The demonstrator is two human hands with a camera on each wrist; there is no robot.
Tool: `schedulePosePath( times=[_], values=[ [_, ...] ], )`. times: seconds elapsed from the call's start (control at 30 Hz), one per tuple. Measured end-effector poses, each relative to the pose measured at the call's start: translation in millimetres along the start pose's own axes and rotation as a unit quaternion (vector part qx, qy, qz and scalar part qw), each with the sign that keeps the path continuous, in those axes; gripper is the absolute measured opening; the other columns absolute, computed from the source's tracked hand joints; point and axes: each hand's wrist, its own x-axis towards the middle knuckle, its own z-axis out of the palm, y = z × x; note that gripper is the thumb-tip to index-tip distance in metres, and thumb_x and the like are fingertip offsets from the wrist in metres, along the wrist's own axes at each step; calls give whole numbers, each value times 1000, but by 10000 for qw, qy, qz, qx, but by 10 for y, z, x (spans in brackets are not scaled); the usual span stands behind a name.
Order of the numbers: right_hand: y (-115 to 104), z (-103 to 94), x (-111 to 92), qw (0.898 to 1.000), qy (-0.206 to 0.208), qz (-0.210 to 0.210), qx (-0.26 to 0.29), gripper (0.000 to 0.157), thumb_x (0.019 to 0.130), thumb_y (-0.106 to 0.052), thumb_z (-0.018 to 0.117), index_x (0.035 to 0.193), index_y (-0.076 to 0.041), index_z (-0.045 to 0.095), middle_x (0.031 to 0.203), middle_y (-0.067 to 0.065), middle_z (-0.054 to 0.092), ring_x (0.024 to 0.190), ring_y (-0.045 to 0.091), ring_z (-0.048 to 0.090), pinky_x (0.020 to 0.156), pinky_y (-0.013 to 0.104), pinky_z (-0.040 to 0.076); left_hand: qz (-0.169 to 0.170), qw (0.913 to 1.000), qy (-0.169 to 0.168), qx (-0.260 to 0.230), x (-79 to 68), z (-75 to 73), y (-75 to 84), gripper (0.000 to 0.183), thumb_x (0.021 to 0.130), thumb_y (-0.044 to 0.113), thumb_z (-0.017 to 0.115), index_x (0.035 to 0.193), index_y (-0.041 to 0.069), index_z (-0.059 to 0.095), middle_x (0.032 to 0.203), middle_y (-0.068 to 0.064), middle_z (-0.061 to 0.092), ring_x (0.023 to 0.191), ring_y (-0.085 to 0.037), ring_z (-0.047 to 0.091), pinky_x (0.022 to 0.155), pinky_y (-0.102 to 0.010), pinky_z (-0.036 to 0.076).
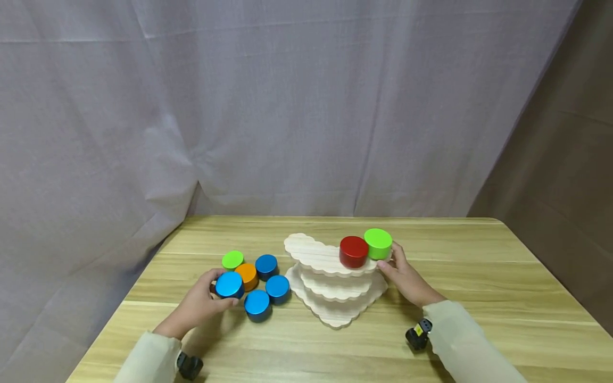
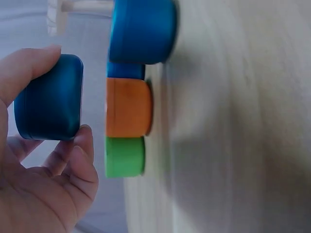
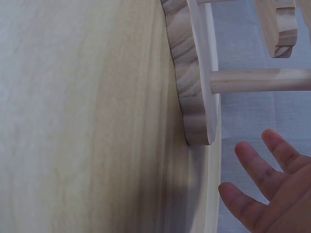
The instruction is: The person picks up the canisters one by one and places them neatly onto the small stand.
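My left hand [image 1: 203,300] holds a blue round tin [image 1: 230,285] by its sides; in the left wrist view this tin [image 2: 51,99] is raised off the table between thumb and fingers. My right hand [image 1: 407,276] is at the right end of a tiered wooden stand [image 1: 311,252] with scalloped edges. Its thumb and a finger pinch a green tin [image 1: 378,243] at the end of the top tier. A red tin [image 1: 354,251] stands on that tier beside the green one. In the right wrist view, the other fingers [image 3: 255,167] are spread, touching nothing.
Left of the stand, an orange tin [image 1: 247,277], another green tin [image 1: 233,259] and blue tins [image 1: 257,305] sit clustered on the wooden table [image 1: 306,356]. A grey curtain [image 1: 287,117] hangs behind the table. Round posts [image 3: 262,80] support the stand's tiers.
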Motion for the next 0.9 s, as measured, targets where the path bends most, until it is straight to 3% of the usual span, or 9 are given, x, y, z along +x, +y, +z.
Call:
schedulePosePath(
  times=[0.43, 0.73, 0.9],
  values=[
    [-28, -9, -7, 10000, -18, 5, 30, 62, 95, -31, 42, 142, -21, 3, 136, 18, 27, 117, 38, 38, 92, 54, 32, 219, 9992, 242, 224, 3, -15, 129, 61, 67, 22, 78, 116, 1, 48, 110, -14, 49, 80, -20, 46, 63, -29, 43],
    [-31, 1, -11, 10000, -3, 5, -43, 60, 95, -31, 42, 141, -22, 5, 135, 18, 29, 116, 38, 39, 91, 55, 33, 66, 9994, 334, 2, 13, 10, 237, 62, 70, 24, 76, 121, 4, 46, 113, -14, 46, 85, -23, 47, 66, -29, 44],
    [-24, 2, -9, 10000, -19, -15, 57, 61, 95, -31, 42, 142, -20, 4, 136, 19, 27, 117, 39, 37, 93, 54, 32, 181, 9984, 531, -111, 48, 86, 332, 62, 69, 24, 76, 120, 6, 47, 113, -12, 47, 87, -23, 47, 68, -31, 42]
  ],
)
